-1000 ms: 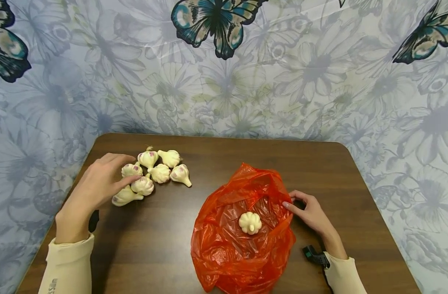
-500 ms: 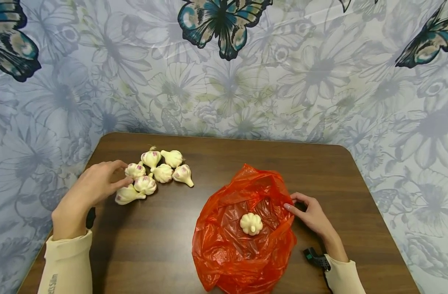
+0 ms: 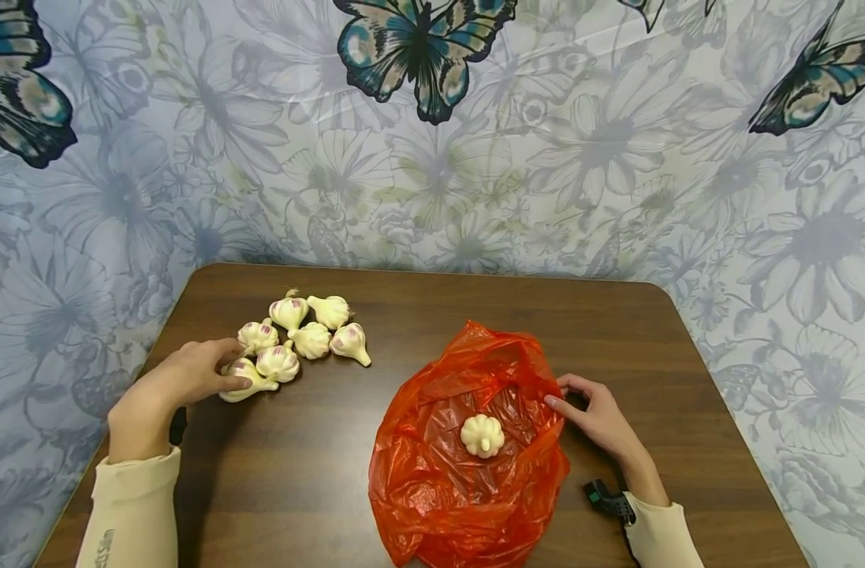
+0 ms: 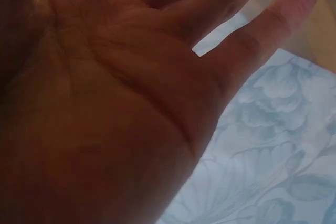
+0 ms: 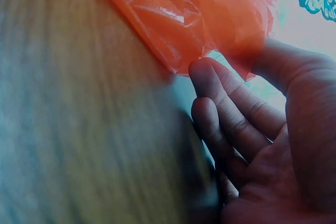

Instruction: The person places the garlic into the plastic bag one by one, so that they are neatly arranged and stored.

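Observation:
My left hand (image 3: 178, 383) is at the left end of a group of garlic bulbs. Its thumb and forefinger lie on either side of the nearest garlic bulb (image 3: 247, 380); whether they press on it is hard to tell. In the left wrist view the other fingers (image 4: 247, 45) extend loosely. Thumb and forefinger of my right hand (image 3: 602, 418) pinch the right rim of a red plastic bag (image 3: 432, 442), which is spread wide. One pale garlic bulb (image 3: 482, 435) lies inside it. The right wrist view shows the bag's edge (image 5: 194, 19) between thumb and fingers.
Several more garlic bulbs (image 3: 310, 341) lie close together at the back left of the brown wooden table (image 3: 297, 489). Behind the table's rear edge hangs a flowered backdrop (image 3: 439, 189) with butterflies. A black camera (image 3: 604, 498) sits on the right wrist.
My left hand has drawn back and lowered from the upper left bulbs to the nearest one at the left end. My right hand keeps its grip on the bag's rim.

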Tool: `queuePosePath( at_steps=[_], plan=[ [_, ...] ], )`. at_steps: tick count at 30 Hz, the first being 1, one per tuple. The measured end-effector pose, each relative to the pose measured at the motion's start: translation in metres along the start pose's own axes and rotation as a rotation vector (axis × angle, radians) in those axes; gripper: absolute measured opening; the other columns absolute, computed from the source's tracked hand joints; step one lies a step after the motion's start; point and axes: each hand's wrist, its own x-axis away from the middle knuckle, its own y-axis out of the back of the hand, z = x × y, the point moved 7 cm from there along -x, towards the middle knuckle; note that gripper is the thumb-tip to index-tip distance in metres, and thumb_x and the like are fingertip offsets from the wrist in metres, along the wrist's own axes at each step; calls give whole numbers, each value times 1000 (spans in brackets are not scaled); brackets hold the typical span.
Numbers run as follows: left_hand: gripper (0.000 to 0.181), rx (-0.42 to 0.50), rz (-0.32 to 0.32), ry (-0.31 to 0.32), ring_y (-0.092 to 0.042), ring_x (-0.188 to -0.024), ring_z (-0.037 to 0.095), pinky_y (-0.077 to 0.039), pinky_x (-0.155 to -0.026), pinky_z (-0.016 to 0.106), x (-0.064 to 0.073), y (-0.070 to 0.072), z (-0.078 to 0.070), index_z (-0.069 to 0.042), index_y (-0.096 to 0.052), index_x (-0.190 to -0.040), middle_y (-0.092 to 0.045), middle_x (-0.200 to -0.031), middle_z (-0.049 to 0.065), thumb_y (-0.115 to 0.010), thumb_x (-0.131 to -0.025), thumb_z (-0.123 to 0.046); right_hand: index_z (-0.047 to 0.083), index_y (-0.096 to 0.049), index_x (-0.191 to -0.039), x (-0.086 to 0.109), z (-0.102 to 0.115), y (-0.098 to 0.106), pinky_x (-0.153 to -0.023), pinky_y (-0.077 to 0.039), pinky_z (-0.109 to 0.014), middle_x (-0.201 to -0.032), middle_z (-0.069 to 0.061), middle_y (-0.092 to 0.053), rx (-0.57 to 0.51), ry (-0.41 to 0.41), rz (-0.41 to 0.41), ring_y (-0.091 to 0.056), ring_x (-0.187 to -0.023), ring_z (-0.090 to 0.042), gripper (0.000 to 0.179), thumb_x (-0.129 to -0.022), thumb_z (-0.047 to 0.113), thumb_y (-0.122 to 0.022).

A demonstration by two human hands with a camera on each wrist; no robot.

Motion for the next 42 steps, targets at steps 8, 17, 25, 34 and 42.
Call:
queuePosePath(
  at_steps=[8, 17, 25, 34, 42],
  plan=[
    [73, -17, -22, -2, -65, -107, 52, -53, -89, 64, -6, -6, 6, 15, -59, -131, -68, -118, 34, -89, -83, -31, 20, -72, -108, -1, 1, -2, -86, -49, -24, -95, 4, -74, 10, -13, 1, -63, -90, -13, 8, -100, 22, -74],
    [71, -22, -2, 17, -64, -105, 49, -53, -89, 62, -11, -7, 9, 14, -59, -132, -69, -116, 32, -89, -82, -26, 19, -72, -109, 0, 0, -5, -85, -48, -24, -96, 3, -73, 5, -4, 0, -63, -90, -12, 9, -101, 20, -74],
    [64, -6, -34, -4, -65, -91, 37, -54, -80, 56, -11, -2, 8, 11, -61, -125, -70, -104, 23, -90, -82, -27, 18, -73, -109, -2, 0, -5, -85, -49, -24, -96, 2, -74, -6, -6, -1, -63, -90, -13, 9, -101, 20, -73],
    [68, 21, -83, 3, -67, -99, 43, -54, -82, 59, -8, 1, 11, 6, -58, -132, -70, -116, 28, -88, -85, -33, 20, -72, -108, 0, 3, -1, -84, -48, -24, -94, 4, -74, 25, -9, -5, -63, -89, -12, 8, -101, 21, -74],
    [61, 9, -123, -38, -68, -96, 38, -54, -82, 58, -8, 13, 7, 3, -63, -127, -72, -112, 23, -88, -85, -33, 19, -73, -108, -2, 4, -3, -86, -47, -23, -94, 3, -73, 20, -2, -13, -62, -89, -12, 8, -100, 20, -74]
  ],
)
